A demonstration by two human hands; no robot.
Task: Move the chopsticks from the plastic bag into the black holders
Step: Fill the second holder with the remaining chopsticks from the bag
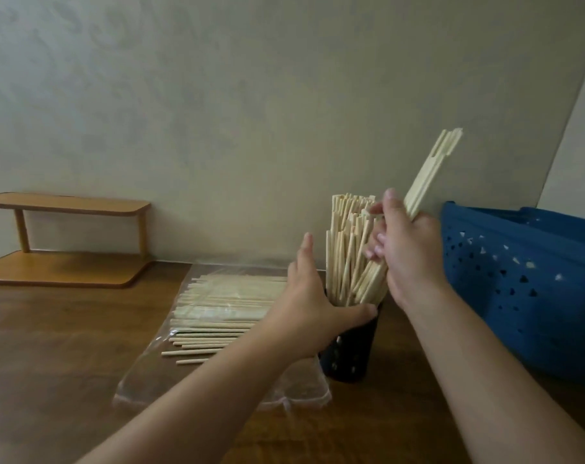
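Note:
A clear plastic bag lies flat on the wooden table, with many pale chopsticks lying in a heap on it. Right of the bag stands a black perforated holder, packed with upright chopsticks. My left hand grips the holder's rim, thumb across the near side and fingers reaching up behind. My right hand holds a small bundle of chopsticks tilted up to the right, their lower ends down among the ones in the holder.
A blue perforated plastic basket stands close on the right of the holder. A two-tier wooden shelf sits at the back left against the wall. The brown table top stretches out in front of the shelf.

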